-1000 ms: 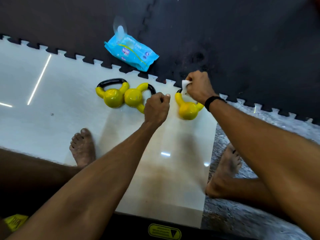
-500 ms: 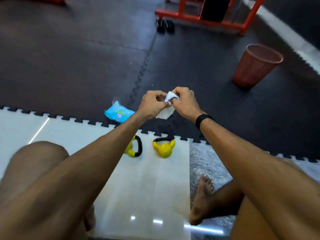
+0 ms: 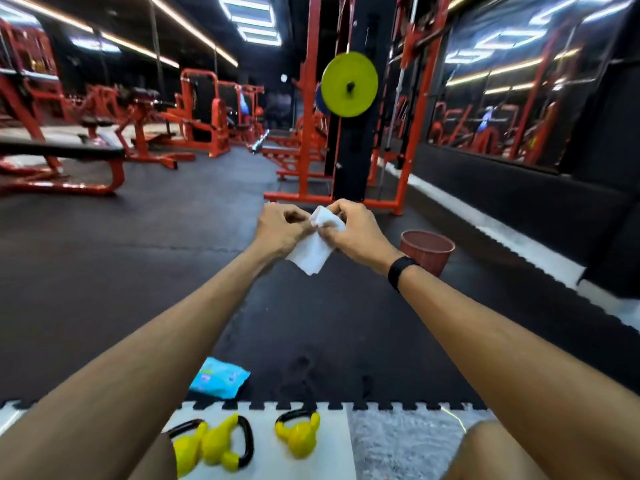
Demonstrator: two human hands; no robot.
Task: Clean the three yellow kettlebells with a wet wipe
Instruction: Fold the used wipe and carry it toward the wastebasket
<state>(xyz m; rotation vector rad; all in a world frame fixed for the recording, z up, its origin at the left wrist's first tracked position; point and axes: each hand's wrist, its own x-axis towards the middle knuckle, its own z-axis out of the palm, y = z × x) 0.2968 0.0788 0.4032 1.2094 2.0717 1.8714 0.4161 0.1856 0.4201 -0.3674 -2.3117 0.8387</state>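
Both hands are raised in front of the person, well above the floor, and pinch a white wipe (image 3: 313,244) between them. The left hand (image 3: 281,227) is curled closed, its fingertips gripping the wipe's left edge. The right hand (image 3: 356,230) is closed too, thumb and fingers holding the wipe's upper right part. Most of the wipe hangs below the hands as a loose, creased sheet. A black band (image 3: 401,271) sits on the right wrist.

Near the bottom edge, three yellow kettlebells with black handles lie on a pale floor tile (image 3: 332,459). The left kettlebell (image 3: 185,453) is partly hidden by the left forearm and touches the middle kettlebell (image 3: 221,445). The right kettlebell (image 3: 299,438) lies a little apart from them. Just beyond the tile's toothed edge, a blue wipe pack (image 3: 221,377) rests on the black mat (image 3: 104,271).

Farther off, to the right of the hands, a reddish bin (image 3: 429,251) stands on the mat. Behind it is a red rack (image 3: 308,133) carrying a yellow-green plate (image 3: 349,84). Red gym machines fill the far left.
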